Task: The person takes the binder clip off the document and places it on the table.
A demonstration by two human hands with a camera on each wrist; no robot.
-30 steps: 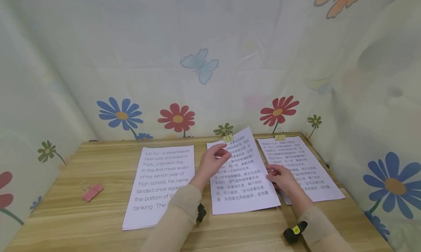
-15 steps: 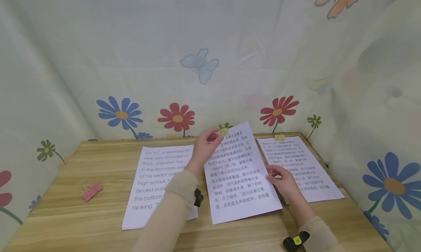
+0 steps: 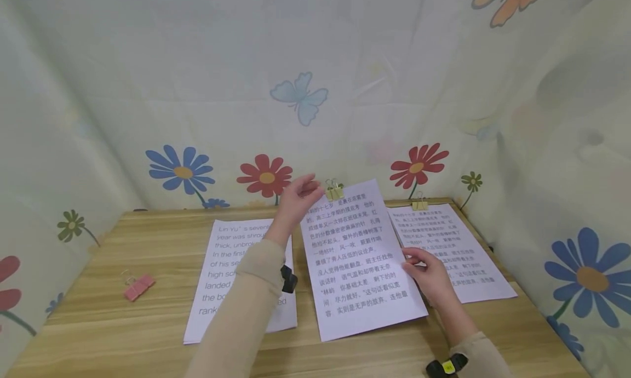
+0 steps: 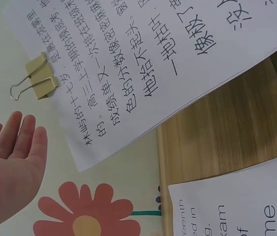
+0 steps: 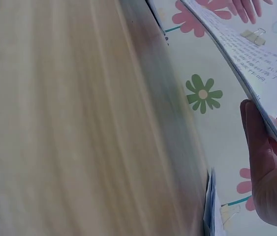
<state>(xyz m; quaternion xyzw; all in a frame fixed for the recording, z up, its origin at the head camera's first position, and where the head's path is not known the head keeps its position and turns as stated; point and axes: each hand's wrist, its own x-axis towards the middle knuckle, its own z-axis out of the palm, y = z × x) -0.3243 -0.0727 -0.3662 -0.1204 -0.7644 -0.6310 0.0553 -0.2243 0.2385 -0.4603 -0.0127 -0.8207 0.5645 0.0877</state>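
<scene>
A stack of white paper (image 3: 352, 268) with printed Chinese text is raised off the table, tilted up towards me. My right hand (image 3: 428, 276) pinches its right edge, thumb on one face and fingers on the other, as the right wrist view shows. A yellow binder clip (image 3: 334, 193) grips the stack's top edge, its wire handles standing up. Just left of that clip is my left hand (image 3: 297, 201), holding nothing. In the left wrist view its loosely bent fingers (image 4: 24, 135) are a short way from the clip (image 4: 42, 78).
Left on the wooden table (image 3: 123, 334) lies an English-text stack (image 3: 202, 328), partly behind my left arm. A pink binder clip (image 3: 139, 287) sits farther left. Another Chinese-text stack (image 3: 473, 257) with a yellow clip (image 3: 420, 205) lies at the right. A flowered curtain (image 3: 222, 120) hangs behind.
The clipped stack has risen and tilted further towards the camera. My left hand has moved up and left, off the stack's upper left corner, uncovering the text. The right hand keeps its pinch.
</scene>
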